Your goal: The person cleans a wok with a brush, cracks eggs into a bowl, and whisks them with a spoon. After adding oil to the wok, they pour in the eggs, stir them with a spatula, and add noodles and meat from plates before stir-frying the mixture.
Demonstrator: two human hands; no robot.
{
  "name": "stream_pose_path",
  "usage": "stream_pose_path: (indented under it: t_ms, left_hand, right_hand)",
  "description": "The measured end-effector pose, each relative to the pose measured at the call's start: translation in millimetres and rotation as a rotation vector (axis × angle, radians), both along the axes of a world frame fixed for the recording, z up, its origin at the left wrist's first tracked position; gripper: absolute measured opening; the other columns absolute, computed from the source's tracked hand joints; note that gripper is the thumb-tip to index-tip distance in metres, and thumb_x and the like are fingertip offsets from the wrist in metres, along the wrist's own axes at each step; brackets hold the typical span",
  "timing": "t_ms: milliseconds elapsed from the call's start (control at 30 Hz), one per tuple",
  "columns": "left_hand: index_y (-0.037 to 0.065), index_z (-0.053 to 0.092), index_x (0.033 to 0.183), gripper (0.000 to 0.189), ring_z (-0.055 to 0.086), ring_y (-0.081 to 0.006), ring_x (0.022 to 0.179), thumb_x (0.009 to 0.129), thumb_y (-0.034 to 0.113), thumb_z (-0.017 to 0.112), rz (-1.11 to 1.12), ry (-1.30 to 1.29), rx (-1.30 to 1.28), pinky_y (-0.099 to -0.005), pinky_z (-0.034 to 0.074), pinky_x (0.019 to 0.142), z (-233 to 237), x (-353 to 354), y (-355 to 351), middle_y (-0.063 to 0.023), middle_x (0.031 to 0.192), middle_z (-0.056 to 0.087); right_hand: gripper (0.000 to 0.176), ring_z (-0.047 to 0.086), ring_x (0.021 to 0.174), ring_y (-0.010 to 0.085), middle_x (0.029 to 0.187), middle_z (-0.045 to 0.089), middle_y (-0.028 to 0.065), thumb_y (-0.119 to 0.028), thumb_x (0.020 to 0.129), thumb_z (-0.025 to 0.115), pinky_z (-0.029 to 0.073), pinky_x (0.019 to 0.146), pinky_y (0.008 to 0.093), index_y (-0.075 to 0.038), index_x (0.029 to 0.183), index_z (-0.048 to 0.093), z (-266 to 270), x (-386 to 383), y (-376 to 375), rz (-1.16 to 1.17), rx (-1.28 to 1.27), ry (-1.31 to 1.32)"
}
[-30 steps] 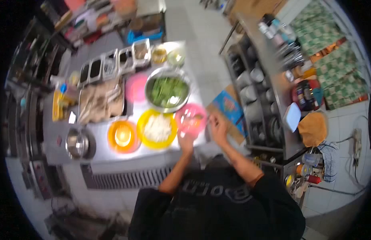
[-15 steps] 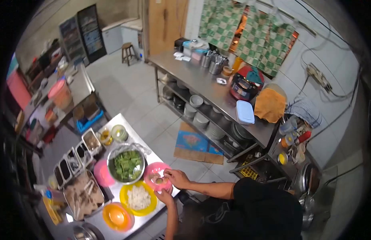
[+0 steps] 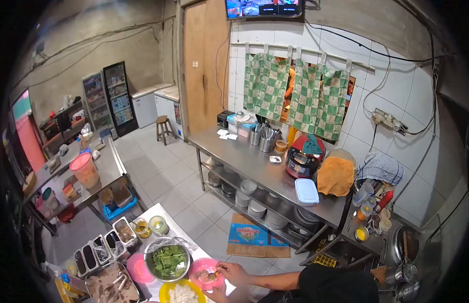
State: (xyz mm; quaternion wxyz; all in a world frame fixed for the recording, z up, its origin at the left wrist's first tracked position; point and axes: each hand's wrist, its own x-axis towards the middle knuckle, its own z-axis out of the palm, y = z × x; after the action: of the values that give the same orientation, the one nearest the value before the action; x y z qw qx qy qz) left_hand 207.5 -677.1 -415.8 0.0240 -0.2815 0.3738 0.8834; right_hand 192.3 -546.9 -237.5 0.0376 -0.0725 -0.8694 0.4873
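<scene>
A pink bowl [image 3: 196, 283] with a small amount of food in it sits at the front right of the white worktop. My left hand [image 3: 218, 293] grips its near rim, partly cut off by the bottom of the view. My right hand [image 3: 234, 273] is at the bowl's right side, fingers pinched together over the rim; whatever is between the fingertips is too small to make out. Just left stands a metal bowl of cut green leaves [image 3: 168, 261]. A yellow plate [image 3: 163, 293] with white rice-like food lies below it, partly out of view.
Left of the bowls are another pink bowl [image 3: 138, 267], several metal containers of toppings [image 3: 100, 250] and a tray with tongs [image 3: 110, 285]. Beyond the floor, a steel table [image 3: 234, 151] bears a rice cooker [image 3: 302, 156]. Cardboard [image 3: 257, 237] lies on the floor.
The view has tilted upward, so the worktop and hands sit lower in the picture and a wall screen shows. The orange bowl has almost left the view. Both hands stay at the pink bowl.
</scene>
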Motion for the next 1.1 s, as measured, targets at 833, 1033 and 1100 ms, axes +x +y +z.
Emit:
stream_pose_path:
  t_ms: [833,1033,1100]
  left_hand:
    - [0.016,0.034,0.141,0.057,0.065,-0.0237,0.075,0.088,-0.001,0.045,-0.623,0.069,-0.123,-0.0295,0.055,0.056,60.6,19.6,3.0,-0.0169,0.110,0.055]
    - [0.015,0.038,0.140,0.055,0.064,-0.0200,0.075,0.088,0.000,0.047,-1.224,0.353,-0.260,-0.0268,0.052,0.056,104.4,-1.3,37.5,-0.0138,0.110,0.056]
    - [0.014,0.040,0.140,0.055,0.063,-0.0187,0.074,0.088,0.001,0.048,-1.378,0.505,-0.277,-0.0259,0.052,0.056,115.9,3.2,65.6,-0.0128,0.110,0.056]
  right_hand:
    - [0.023,0.065,0.090,0.0177,0.102,0.068,0.0101,-0.022,0.090,0.064,0.051,0.081,0.0300,-0.009,0.108,0.067,18.1,68.9,74.3,-0.145,-0.145,0.033]
    - [0.023,0.052,0.118,0.0206,0.136,0.054,0.0098,-0.017,0.091,0.065,0.048,0.089,0.0314,-0.006,0.111,0.065,43.6,144.6,129.5,-0.397,-0.165,0.148]
    - [0.026,0.048,0.128,0.0208,0.148,0.043,0.0087,-0.012,0.091,0.063,0.044,0.097,0.0320,-0.001,0.115,0.060,38.4,177.2,140.6,-0.511,-0.558,0.208]
